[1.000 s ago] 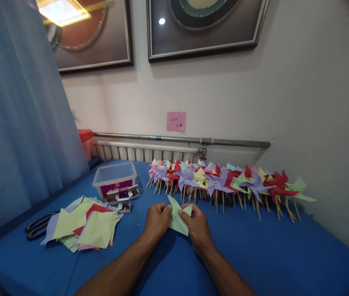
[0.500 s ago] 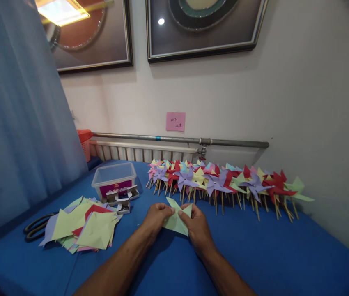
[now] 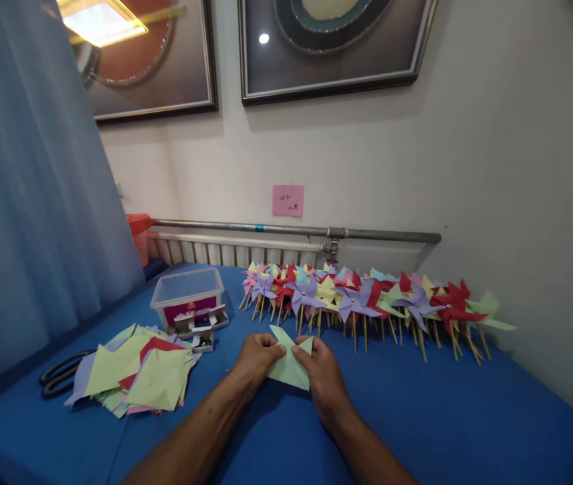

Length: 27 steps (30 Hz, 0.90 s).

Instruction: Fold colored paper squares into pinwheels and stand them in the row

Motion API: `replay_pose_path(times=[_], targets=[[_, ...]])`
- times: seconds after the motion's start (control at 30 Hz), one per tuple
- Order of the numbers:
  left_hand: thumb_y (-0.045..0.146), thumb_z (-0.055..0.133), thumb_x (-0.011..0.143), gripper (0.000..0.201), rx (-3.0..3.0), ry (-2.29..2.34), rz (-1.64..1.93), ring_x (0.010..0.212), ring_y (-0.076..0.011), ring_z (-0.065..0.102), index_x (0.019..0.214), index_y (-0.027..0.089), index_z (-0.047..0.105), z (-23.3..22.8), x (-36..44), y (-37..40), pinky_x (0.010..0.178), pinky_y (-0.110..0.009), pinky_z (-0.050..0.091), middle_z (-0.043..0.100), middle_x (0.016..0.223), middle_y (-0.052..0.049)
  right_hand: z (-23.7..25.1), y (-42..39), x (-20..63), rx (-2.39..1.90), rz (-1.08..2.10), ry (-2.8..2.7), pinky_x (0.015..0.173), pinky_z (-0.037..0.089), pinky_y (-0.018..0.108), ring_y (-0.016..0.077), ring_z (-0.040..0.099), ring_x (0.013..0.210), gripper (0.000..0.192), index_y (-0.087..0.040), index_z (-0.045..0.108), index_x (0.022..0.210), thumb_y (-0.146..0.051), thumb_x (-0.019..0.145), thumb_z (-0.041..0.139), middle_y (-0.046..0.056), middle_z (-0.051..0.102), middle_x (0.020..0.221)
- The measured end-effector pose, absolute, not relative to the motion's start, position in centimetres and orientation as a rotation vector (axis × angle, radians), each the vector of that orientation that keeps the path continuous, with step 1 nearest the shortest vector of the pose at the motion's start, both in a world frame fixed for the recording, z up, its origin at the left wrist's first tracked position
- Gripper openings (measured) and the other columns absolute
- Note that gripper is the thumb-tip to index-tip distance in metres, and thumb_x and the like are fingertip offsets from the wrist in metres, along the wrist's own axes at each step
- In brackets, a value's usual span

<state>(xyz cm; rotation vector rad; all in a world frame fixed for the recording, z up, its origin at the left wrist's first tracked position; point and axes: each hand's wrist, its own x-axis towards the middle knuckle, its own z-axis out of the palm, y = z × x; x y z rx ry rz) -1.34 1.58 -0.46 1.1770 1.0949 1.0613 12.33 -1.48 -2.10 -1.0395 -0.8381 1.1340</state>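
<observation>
Between my hands is a pale green paper sheet [image 3: 289, 371], cut and partly folded, with pointed flaps sticking up. My left hand [image 3: 257, 362] pinches its left side between thumb and fingers. On the other side, my right hand [image 3: 321, 369] grips the paper, the thumb pressed near its middle. Behind my hands, finished paper pinwheels [image 3: 358, 298] in several colours lie in a long row on wooden sticks. A pile of cut paper sheets [image 3: 160, 380] lies to the left, on top of or beside black-handled scissors [image 3: 58, 374], whose blades are hidden.
A clear plastic tub [image 3: 186, 289] stands at the back left, with small open boxes [image 3: 202, 339] of metal bits before it. Everything rests on a blue cloth [image 3: 418, 431]. A blue curtain [image 3: 38, 188] hangs at left; pipes [image 3: 286, 230] run along the wall.
Almost nothing differs. The green paper's flaps have shifted very slightly within my fingers, and both hands keep their hold in the same place.
</observation>
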Motion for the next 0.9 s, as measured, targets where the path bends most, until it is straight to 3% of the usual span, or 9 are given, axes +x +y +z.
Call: replay_pose_path(times=[0.2, 0.9], targets=[[0.040, 0.080, 0.053, 0.036, 1.197, 1.088, 1.068, 0.044, -0.0075, 0.038, 0.058, 0.018, 0.053, -0.3, -1.2, 1.3, 0.046, -0.023, 0.027, 0.050, 0.048, 0.004, -1.6, -2.4, 11.9, -0.913, 1.402, -0.689, 0.056, 0.047, 0.027, 0.0155, 0.062, 0.056, 0.044, -0.019, 0.065, 0.090, -0.041, 0.061, 0.090, -0.001, 0.069, 0.065], [0.050, 0.090, 0.047, 0.047, 1.018, 1.040, 1.176, 0.043, -0.0096, 0.047, 0.059, 0.016, 0.059, -1.7, -0.2, 1.4, 0.047, -0.024, 0.034, 0.059, 0.049, 0.001, -3.1, -1.3, 12.0, -1.035, 1.164, -0.749, 0.052, 0.046, 0.028, 0.0178, 0.060, 0.053, 0.038, -0.021, 0.069, 0.082, -0.046, 0.059, 0.087, -0.001, 0.069, 0.062]])
